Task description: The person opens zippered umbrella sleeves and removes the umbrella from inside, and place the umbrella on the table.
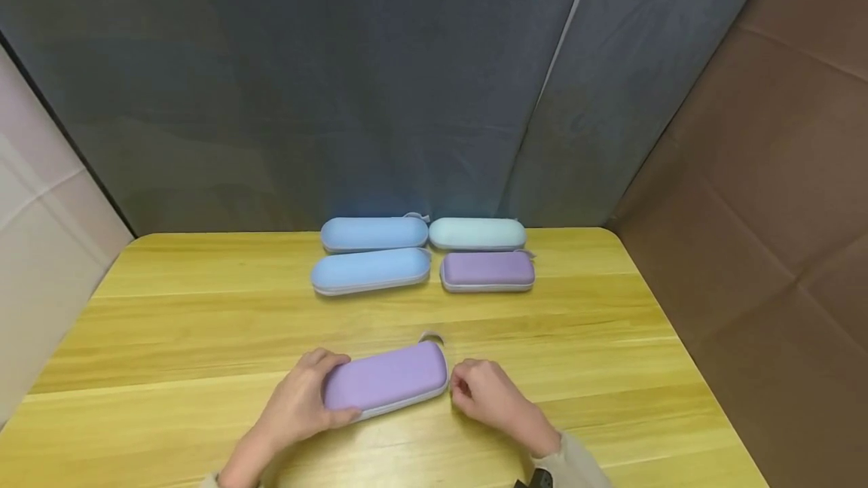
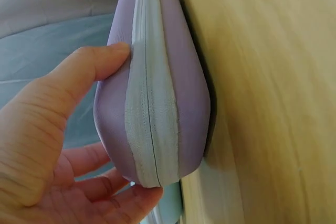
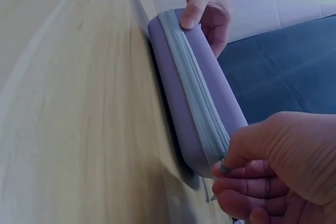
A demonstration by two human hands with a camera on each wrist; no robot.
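A lilac zip-up pencil case (image 1: pixel 389 376) lies on the wooden table near its front, slightly slanted. My left hand (image 1: pixel 301 401) grips the left end, thumb on the near side. At the other end is my right hand (image 1: pixel 490 394); in the right wrist view its thumb and finger pinch a small grey zipper pull (image 3: pixel 224 167) at the case's corner. The pale zipper (image 2: pixel 149 93) runs along the side and looks closed over the part that shows. A wrist loop (image 1: pixel 432 337) sticks out at the case's far right corner.
Toward the table's back edge lie two blue cases (image 1: pixel 374 234), a mint case (image 1: pixel 478 233) and a darker purple case (image 1: pixel 488 269), close together. A dark grey cloth (image 1: pixel 305 96) hangs behind the table (image 1: pixel 183 307); a brown cloth (image 1: pixel 759 172) borders the right.
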